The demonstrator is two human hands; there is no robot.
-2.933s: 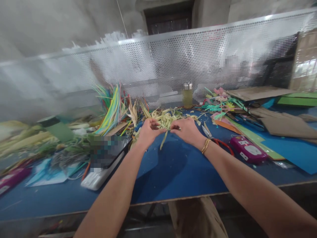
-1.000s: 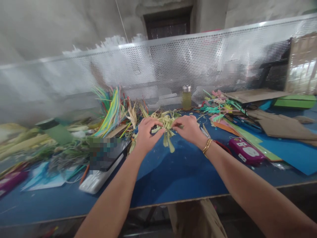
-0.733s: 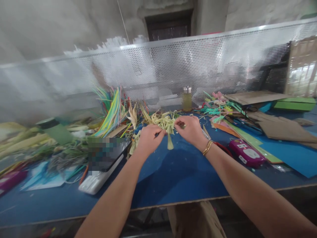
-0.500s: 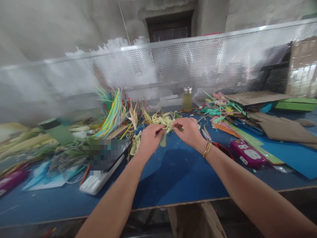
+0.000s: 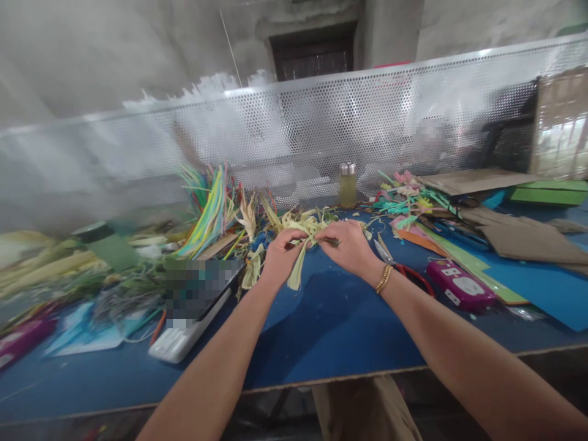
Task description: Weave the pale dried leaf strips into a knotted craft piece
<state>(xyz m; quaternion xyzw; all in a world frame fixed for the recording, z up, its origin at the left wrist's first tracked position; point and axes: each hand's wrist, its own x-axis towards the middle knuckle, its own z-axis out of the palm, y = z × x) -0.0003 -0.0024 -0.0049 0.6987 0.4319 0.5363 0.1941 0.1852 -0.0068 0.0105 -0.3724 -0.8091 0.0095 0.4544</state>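
Observation:
My left hand (image 5: 283, 254) and my right hand (image 5: 348, 245) come together over the blue table, fingers pinched. Between them they grip a pale green corn husk strip (image 5: 297, 267), whose loose end hangs down beside my left fingers. What the fingertips press on is partly hidden. Just behind lies a heap of pale husk pieces (image 5: 298, 219). Scissors with red handles (image 5: 416, 277) rest to the right of my right wrist, which wears a gold bracelet.
Pipe cleaners (image 5: 209, 211) stand at the left behind a phone on a white stand (image 5: 184, 337). A glass bottle (image 5: 348, 185) stands at the back. On the right lie a purple device (image 5: 460, 286), coloured paper and cardboard (image 5: 523, 236). A perforated metal screen (image 5: 321, 128) runs behind.
The husk strip now hangs longer and lower between my hands. My left hand has shifted slightly right, and my right fingers have moved a little left, closer to it.

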